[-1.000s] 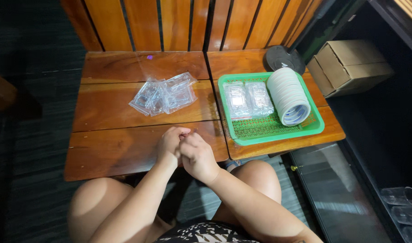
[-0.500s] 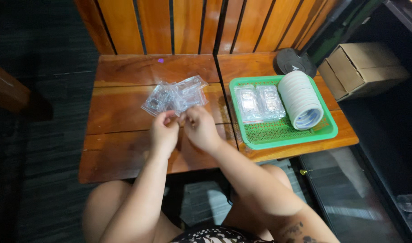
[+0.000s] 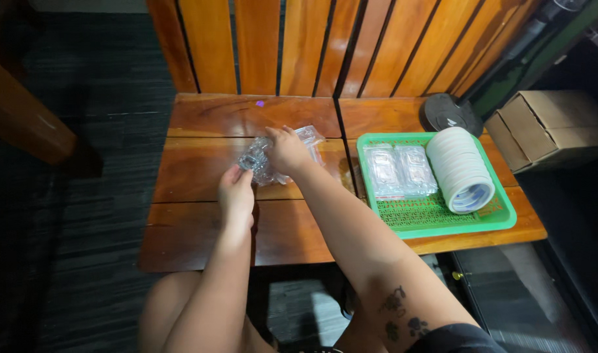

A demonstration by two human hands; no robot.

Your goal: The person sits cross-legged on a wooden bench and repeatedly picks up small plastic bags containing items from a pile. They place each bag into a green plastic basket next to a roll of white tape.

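Observation:
A pile of small clear plastic bags [image 3: 267, 159] lies on the wooden slat table [image 3: 201, 117]. My right hand [image 3: 288, 150] rests on top of the pile with its fingers curled around the bags. At the pile's near left edge my left hand [image 3: 235, 190] pinches the plastic with its fingertips. Both forearms reach forward from the near edge of the table.
A green plastic tray [image 3: 436, 221] at the right holds two flat clear packets [image 3: 399, 171] and a stack of white round lids [image 3: 459, 168]. A black round object [image 3: 451, 114] lies behind it. A cardboard box [image 3: 552, 126] stands far right. A slatted wooden backrest [image 3: 312, 46] rises behind.
Both hands moved forward from the near table edge to the pile of plastic bags and took hold of it. The camera view shifted closer.

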